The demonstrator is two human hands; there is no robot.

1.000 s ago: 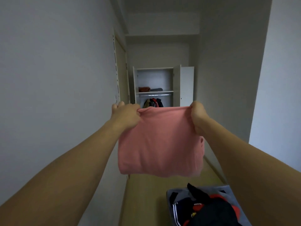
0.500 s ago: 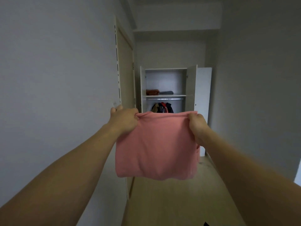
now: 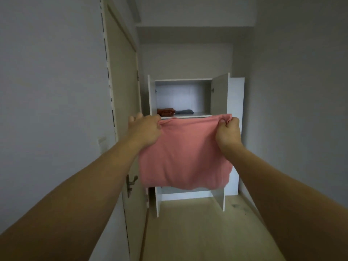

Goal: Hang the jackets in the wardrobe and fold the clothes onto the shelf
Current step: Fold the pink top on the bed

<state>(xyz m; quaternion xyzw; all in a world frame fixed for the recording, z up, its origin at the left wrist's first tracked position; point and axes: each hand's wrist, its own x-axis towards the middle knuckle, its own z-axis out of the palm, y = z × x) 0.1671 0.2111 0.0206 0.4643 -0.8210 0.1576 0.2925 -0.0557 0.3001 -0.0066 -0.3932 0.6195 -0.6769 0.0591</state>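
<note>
A white wardrobe [image 3: 190, 95] stands open at the corridor's end, above pale wood flooring [image 3: 197, 228]. In front of it hangs a folded pink garment [image 3: 184, 153], hiding its lower half; the left hand [image 3: 146, 129] and right hand [image 3: 227, 132] each pinch a top corner. On the wardrobe's shelf [image 3: 199, 115] lie a rust-coloured garment [image 3: 165, 111] and a grey garment [image 3: 185, 111].

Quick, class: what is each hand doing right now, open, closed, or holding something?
Left hand: closed, gripping the top left corner of the folded pink garment.
Right hand: closed, pinching the garment's top right corner.
</note>
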